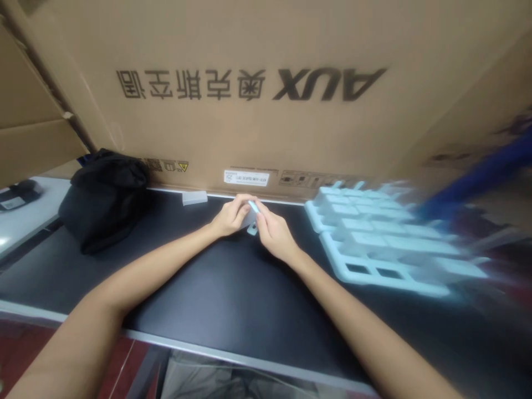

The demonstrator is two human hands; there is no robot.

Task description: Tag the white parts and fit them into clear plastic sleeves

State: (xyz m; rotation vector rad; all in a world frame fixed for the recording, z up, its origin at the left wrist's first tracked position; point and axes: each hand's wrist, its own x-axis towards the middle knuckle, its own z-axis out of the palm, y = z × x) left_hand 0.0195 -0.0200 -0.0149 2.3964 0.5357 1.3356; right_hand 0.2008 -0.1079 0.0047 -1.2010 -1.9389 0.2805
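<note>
Above the middle of the black table, my left hand (231, 216) and my right hand (275, 229) meet with bent fingers around a small pale-blue and grey plastic piece (251, 228). A light-blue tab with a hole hangs below the fingers. Most of the piece is covered by the hands, so its exact kind does not show. To the right of my right hand lies a light-blue plastic rack (338, 260) with several rectangular pale-blue blocks (366, 239) set in rows. Two openings in its near row show dark.
A large cardboard box (249, 133) stands along the back of the black table (224, 310). At the left sits a black cloth bag (108, 194), with a small white block (194, 198) near the back edge. A blue bar (477, 172) slants in at right.
</note>
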